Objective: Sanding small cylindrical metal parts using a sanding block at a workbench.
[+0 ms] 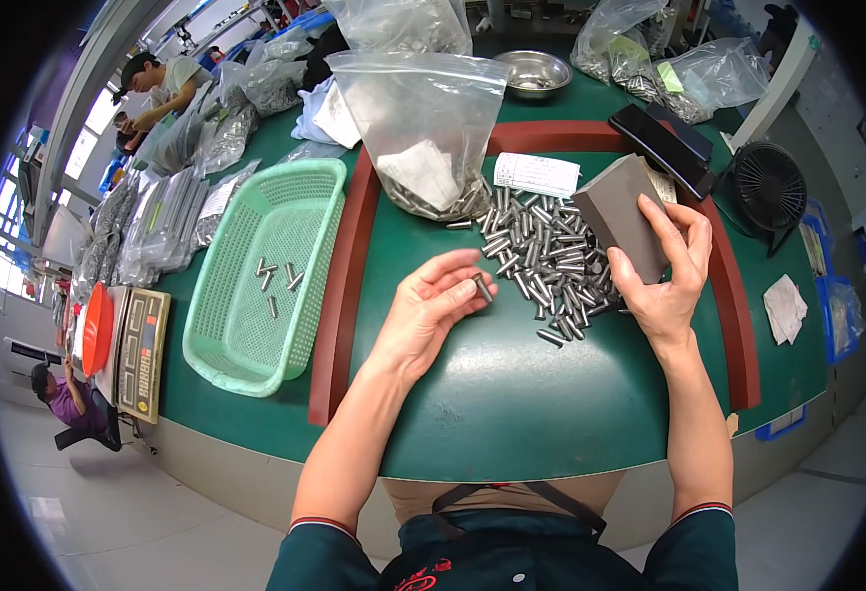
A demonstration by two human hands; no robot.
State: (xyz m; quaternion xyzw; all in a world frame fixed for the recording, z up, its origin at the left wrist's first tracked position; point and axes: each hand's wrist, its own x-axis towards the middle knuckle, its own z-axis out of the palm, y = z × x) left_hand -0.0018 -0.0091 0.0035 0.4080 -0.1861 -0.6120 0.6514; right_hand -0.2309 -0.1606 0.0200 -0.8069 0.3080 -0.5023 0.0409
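Observation:
Between the thumb and fingers of my left hand (433, 305) is a small metal pin (483, 288), tilted over the green mat. My right hand (671, 266) grips a dark grey-brown rectangular block (622, 209), thumb on its near side and fingers over the far edge. A pile of loose metal pins (551, 254) lies between my hands, running partly under the block. Behind my left hand stands a clear zip bag (423, 128) with pins at its bottom and a white paper inside. A printed white slip (537, 174) lies at the pile's far edge.
A green perforated basket (263, 266) at left holds several pins. Dark red rails (342, 286) frame the work area. A scale (143, 355), a steel bowl (533, 74), a phone (661, 150) and a small black fan (768, 192) surround it. Other people sit at far left.

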